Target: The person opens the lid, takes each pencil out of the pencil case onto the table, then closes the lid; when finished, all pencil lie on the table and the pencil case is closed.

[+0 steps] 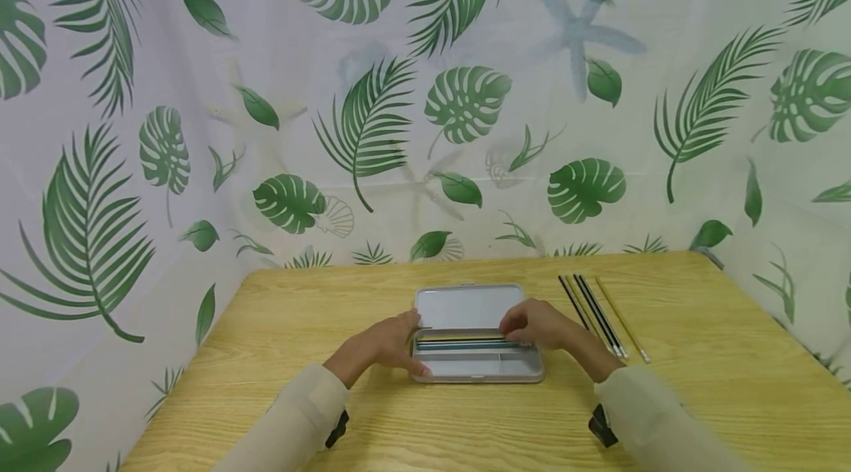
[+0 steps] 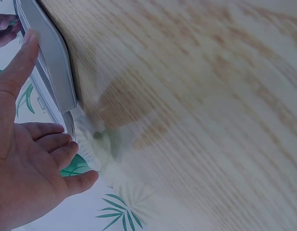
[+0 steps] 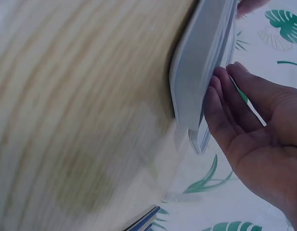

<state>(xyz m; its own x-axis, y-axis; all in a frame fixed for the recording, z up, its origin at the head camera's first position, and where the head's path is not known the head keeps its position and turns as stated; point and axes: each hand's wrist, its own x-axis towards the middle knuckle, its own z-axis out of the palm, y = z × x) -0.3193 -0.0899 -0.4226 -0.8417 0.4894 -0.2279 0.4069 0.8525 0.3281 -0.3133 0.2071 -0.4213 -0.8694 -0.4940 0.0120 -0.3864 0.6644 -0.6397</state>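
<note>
A grey pencil case lies on the wooden table with its lid raised at the back. Several pencils, teal, black and yellow, lie lengthwise in its rear compartment. My left hand spreads at the case's left end, thumb on the front rim; the left wrist view shows its fingers relaxed beside the case wall. Over the right end, my right hand reaches in and pinches at the pencils' ends, thumb and fingertips close together. The case's wall partly hides those fingertips in the right wrist view.
Several more pencils, dark and wood-coloured, lie on the table right of the case, near the right forearm. The front compartment has a divider. A leaf-printed cloth hangs behind the table and along its sides.
</note>
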